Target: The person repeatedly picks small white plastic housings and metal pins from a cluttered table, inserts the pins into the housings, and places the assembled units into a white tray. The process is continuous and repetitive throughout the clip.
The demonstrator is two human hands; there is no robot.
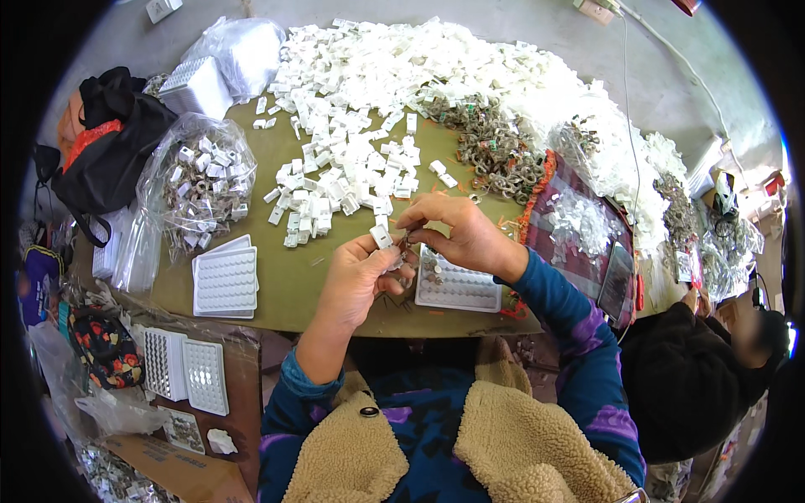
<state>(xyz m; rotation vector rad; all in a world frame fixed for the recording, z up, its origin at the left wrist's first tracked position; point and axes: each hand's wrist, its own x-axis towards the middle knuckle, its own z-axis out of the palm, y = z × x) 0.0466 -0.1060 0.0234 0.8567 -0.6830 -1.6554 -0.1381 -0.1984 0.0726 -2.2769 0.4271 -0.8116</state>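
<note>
My left hand (356, 277) is closed around a small white plastic housing (381, 235), held upright between thumb and fingers over the table's front part. Against it, my right hand (466, 233) pinches with thumb and forefinger; what lies between these fingertips is small, dark and partly hidden. Below my right wrist lies a white dimpled tray (470, 289), with a few small parts near its left end. Just beyond my hands, loose white housings (319, 201) spread out from a big heap (470, 59). Two more housings (443, 173) lie apart, beyond my right hand.
Grey coiled wire parts (503, 151) are piled at right of the heap. A plaid cloth (566, 197) carries clear pieces, with a phone (616, 277) beside it. At left are stacked trays (225, 281), a filled plastic bag (205, 184) and a black bag (117, 142). Another person (679, 377) sits at right.
</note>
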